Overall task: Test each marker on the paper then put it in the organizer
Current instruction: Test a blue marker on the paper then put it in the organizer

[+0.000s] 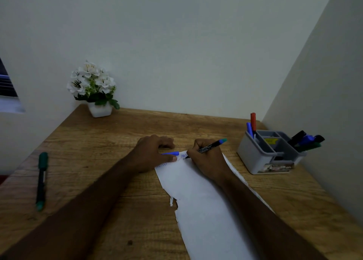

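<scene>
The paper [198,191] is lying loose and torn-edged on the desk [98,153], running from the middle of the frame down to the bottom edge, and that is where trouble could start: if the pressing thumb is lifting or sliding, the sheet could be shifting under the tip and the test stroke smearing or missing the page. The blue piece [170,153] tucked under the left hand [155,151], which I take for a cap, could also be rolling away once that hand is letting go. The right hand [206,157], just right of centre, is curling tightly round a dark marker [210,146] with a teal end, its tip touching the top of the paper where faint blue scribbles are showing. The left hand is resting with fingers loosely bent on the desk, thumb pressing the paper's upper corner; whether it is actually gripping the blue piece I cannot tell. The grey organizer [253,157] is sitting at the right of the frame, already holding several markers, well apart from the hands. A green marker [41,181] is waiting at the left edge, seemingly untested.
</scene>
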`<state>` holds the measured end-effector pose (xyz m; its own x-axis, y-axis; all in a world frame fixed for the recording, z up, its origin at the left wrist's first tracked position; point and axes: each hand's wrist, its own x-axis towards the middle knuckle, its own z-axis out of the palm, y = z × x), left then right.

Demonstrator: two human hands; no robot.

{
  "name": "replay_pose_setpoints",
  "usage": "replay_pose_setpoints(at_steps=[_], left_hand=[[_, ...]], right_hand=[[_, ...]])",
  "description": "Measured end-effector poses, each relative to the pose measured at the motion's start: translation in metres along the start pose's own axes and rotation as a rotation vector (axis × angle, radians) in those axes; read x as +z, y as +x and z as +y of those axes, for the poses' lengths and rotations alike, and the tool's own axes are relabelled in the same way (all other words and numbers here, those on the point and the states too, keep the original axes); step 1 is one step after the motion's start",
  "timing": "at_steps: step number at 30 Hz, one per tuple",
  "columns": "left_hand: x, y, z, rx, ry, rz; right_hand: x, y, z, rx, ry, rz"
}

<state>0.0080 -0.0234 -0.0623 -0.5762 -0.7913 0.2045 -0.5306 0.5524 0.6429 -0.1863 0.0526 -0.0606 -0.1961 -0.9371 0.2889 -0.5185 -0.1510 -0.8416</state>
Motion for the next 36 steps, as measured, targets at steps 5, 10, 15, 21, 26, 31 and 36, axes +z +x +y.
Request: replay_pose_setpoints(at_steps=[5, 10, 15, 21, 26, 31, 36], left_hand=[[0.0003, -0.0002, -0.0005, 0.004, 0.007, 0.000], [0.0001, 0.0000, -0.0004, 0.005, 0.000, 0.000], [0.0001, -0.0010, -0.0006, 0.007, -0.011, -0.001], [0.0009, 0.0002, -0.0032, -0.002, 0.003, 0.001], [0.0010, 0.0008, -0.0022, -0.002, 0.002, -0.008], [0.0004, -0.0003, -0.0006, 0.002, 0.003, -0.004], [0.0005, 0.0002, -0.0009, -0.001, -0.001, 0.002]], right_hand=[[-0.0012, -0.0013, 0.0007, 0.003, 0.003, -0.006], [0.0013, -0.0007, -0.0010, 0.001, 0.014, -0.004], [0.0005, 0.0006, 0.0026, -0.012, 0.032, 0.020], [0.0013, -0.0013, 0.0004, -0.016, 0.049, 0.007], [0.0008, -0.0005, -0.0002, -0.009, 0.061, 0.021], [-0.0001, -0.0014, 0.0000, -0.030, 0.041, 0.003], [0.0006, 0.0008, 0.0037, -0.004, 0.046, 0.062]])
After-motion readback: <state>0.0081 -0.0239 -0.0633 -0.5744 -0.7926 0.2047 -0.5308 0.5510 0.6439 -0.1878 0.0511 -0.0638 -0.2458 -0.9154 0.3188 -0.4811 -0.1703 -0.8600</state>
